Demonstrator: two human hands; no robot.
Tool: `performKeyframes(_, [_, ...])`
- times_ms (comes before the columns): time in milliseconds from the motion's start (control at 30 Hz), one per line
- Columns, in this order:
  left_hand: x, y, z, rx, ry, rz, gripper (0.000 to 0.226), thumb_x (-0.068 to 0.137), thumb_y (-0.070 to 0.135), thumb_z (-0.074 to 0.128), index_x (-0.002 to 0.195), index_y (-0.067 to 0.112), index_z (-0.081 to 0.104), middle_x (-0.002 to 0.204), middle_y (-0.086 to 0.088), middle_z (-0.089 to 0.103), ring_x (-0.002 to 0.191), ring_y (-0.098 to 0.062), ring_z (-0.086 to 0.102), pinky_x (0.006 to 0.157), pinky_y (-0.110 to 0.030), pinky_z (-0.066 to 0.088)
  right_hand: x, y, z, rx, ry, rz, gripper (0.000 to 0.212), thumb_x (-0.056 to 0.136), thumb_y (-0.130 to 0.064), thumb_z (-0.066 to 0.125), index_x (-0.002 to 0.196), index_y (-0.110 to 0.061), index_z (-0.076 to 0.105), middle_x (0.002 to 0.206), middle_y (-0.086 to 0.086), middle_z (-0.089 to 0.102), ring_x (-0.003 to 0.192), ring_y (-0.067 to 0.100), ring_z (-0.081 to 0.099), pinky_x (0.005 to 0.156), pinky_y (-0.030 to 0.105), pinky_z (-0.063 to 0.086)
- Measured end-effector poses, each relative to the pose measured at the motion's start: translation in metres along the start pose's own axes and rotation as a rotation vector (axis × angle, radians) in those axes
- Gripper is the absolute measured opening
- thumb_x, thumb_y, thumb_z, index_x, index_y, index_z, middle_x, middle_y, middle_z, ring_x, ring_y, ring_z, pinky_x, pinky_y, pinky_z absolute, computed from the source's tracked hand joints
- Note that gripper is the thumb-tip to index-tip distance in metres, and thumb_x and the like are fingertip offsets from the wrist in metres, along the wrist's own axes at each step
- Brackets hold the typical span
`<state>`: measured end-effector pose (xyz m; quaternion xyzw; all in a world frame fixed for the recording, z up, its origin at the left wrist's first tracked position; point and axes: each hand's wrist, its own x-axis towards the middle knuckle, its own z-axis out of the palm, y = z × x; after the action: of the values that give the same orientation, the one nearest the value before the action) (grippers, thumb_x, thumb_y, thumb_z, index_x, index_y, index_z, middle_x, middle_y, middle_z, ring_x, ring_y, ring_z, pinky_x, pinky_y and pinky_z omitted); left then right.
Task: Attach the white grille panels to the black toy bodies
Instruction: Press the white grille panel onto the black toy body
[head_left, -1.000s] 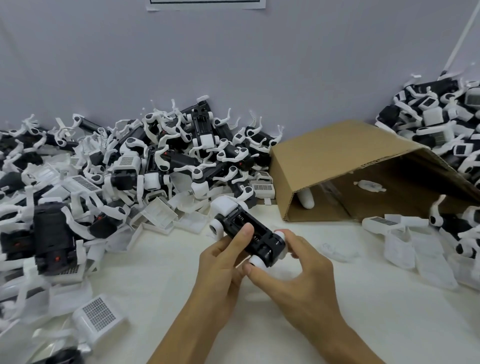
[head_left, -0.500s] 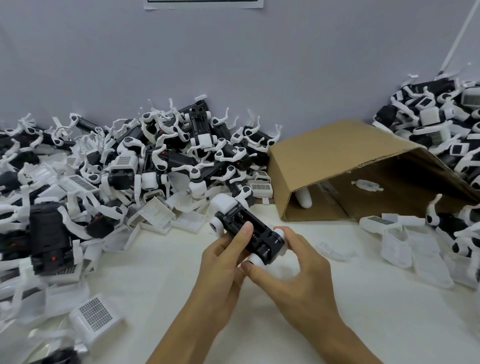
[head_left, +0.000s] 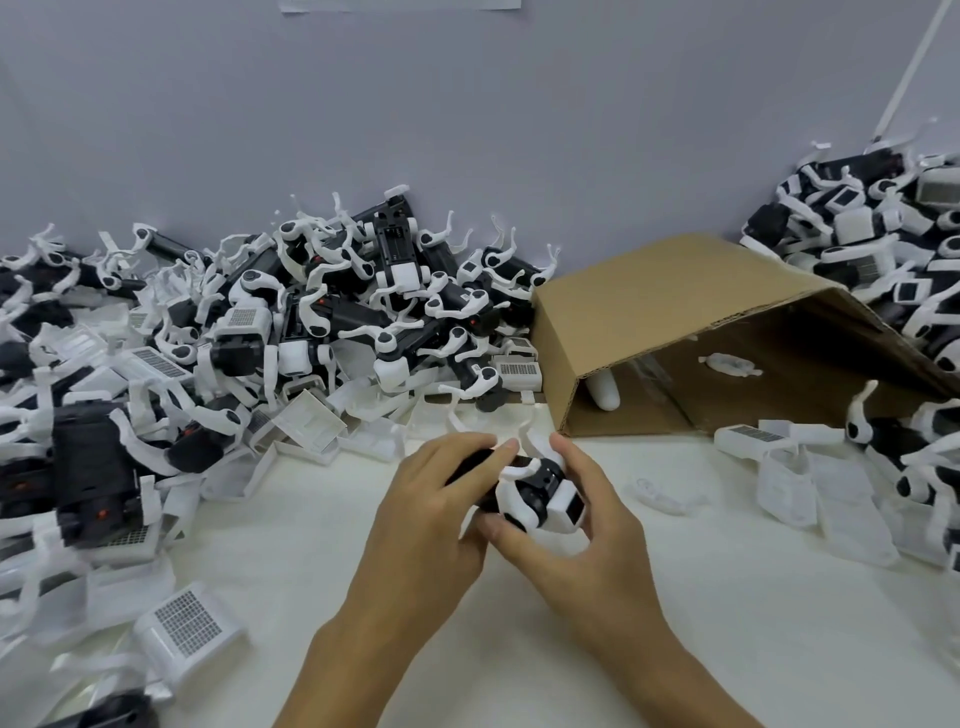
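nearest me, my left hand (head_left: 431, 499) and right hand (head_left: 576, 525) share one black toy body (head_left: 535, 486) just above the white table (head_left: 675, 597). my left fingers curl over its dark rear end, and my right thumb and fingers pinch round the front, where a white block with a dark face points toward me. i judge i am turning the body about to find the side that takes a grille, so the fitting step is not yet done; whether this one already carries its panel i cannot tell.

next i need a panel. a loose white grille panel (head_left: 187, 623) lies at my near left, well apart from my hands, so one hand must let go and reach for it.

farther off, the heap of bodies and panels (head_left: 311, 322) banks against the wall, the tipped cardboard box (head_left: 675, 312) lies to its right, and a second heap (head_left: 883, 234) sits at far right.
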<state>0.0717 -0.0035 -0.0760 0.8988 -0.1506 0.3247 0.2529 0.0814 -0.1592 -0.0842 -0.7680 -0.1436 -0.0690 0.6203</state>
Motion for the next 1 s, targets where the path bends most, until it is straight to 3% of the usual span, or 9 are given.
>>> performKeyframes(67, [0.001,0.002,0.001,-0.005,0.004,0.021,0.072,0.06,-0.016,0.082,0.126,0.009,0.07,0.12,-0.004,0.068,0.113,-0.015,0.054,0.096,-0.026,0.044,0.002,-0.001,-0.003,-0.019,0.042,-0.017,0.069,0.06,-0.044,0.094,0.118,-0.048,0.056,0.111,-0.038,0.062,0.11,-0.012,0.056,0.085,-0.001,0.039])
performKeyframes(133, [0.003,0.004,0.0,-0.013,0.011,0.041,0.069,0.063,-0.013,0.083,0.126,0.009,0.069,0.12,-0.003,0.068,0.113,-0.015,0.055,0.096,-0.027,0.043,0.003,-0.005,-0.006,-0.022,0.061,-0.04,0.062,0.057,-0.049,0.087,0.113,-0.044,0.06,0.105,-0.032,0.066,0.105,-0.008,0.06,0.082,0.001,0.041])
performKeyframes(233, [0.003,0.005,-0.001,-0.011,0.017,0.055,0.065,0.066,-0.009,0.084,0.126,0.011,0.069,0.121,-0.001,0.068,0.112,-0.017,0.06,0.096,-0.03,0.045,0.003,-0.009,-0.006,-0.011,0.074,-0.035,0.062,0.057,-0.057,0.081,0.114,-0.043,0.061,0.107,-0.034,0.066,0.105,-0.01,0.059,0.081,-0.001,0.04])
performKeyframes(367, [0.0,0.003,0.002,-0.01,0.029,0.019,0.061,0.07,-0.001,0.079,0.129,0.007,0.067,0.12,-0.004,0.068,0.112,-0.018,0.059,0.097,-0.03,0.045,0.002,-0.003,-0.001,0.06,0.042,0.058,0.065,0.066,-0.036,0.094,0.12,-0.045,0.057,0.11,-0.038,0.063,0.108,-0.016,0.056,0.083,-0.001,0.04])
performKeyframes(567, [0.001,0.008,0.006,0.058,0.017,0.037,0.081,0.063,0.012,0.092,0.136,0.017,0.058,0.12,-0.003,0.064,0.116,-0.025,0.057,0.094,-0.043,0.05,0.005,-0.007,-0.006,0.132,0.122,0.078,0.062,0.053,-0.066,0.079,0.104,-0.033,0.07,0.094,-0.021,0.074,0.089,-0.002,0.069,0.07,0.01,0.051])
performKeyframes(667, [0.004,0.012,0.007,0.086,0.071,0.02,0.086,0.054,0.009,0.094,0.124,0.022,0.045,0.113,-0.005,0.05,0.1,-0.024,0.046,0.074,-0.039,0.053,0.008,-0.007,-0.003,0.13,0.14,0.199,0.069,0.053,-0.083,0.065,0.088,-0.024,0.073,0.079,-0.012,0.075,0.073,0.003,0.071,0.063,0.015,0.048])
performKeyframes(767, [0.001,0.014,0.008,0.02,0.166,0.027,0.072,0.06,0.01,0.092,0.108,0.02,0.039,0.105,0.004,0.039,0.085,-0.024,0.046,0.061,-0.034,0.048,0.013,-0.006,-0.008,0.275,0.171,0.338,0.088,0.059,-0.094,0.054,0.073,-0.009,0.072,0.064,0.008,0.07,0.057,0.015,0.066,0.066,0.029,0.049])
performKeyframes(867, [0.001,0.018,0.006,-0.255,0.261,-0.179,0.045,0.077,0.024,0.085,0.103,0.026,0.048,0.098,0.009,0.054,0.083,-0.017,0.057,0.067,-0.029,0.051,0.017,-0.007,-0.013,0.471,0.204,0.358,0.091,0.063,-0.089,0.044,0.085,-0.005,0.072,0.066,0.011,0.067,0.059,0.019,0.064,0.066,0.035,0.048])
performKeyframes(1000, [0.01,0.017,-0.003,-0.924,0.337,-0.733,0.016,0.093,0.025,0.068,0.109,0.028,0.068,0.096,0.0,0.075,0.089,-0.022,0.071,0.078,-0.032,0.057,0.01,-0.009,-0.005,0.281,0.191,0.112,0.058,0.071,-0.074,0.066,0.097,-0.022,0.071,0.087,-0.006,0.073,0.082,0.008,0.069,0.075,0.036,0.051])
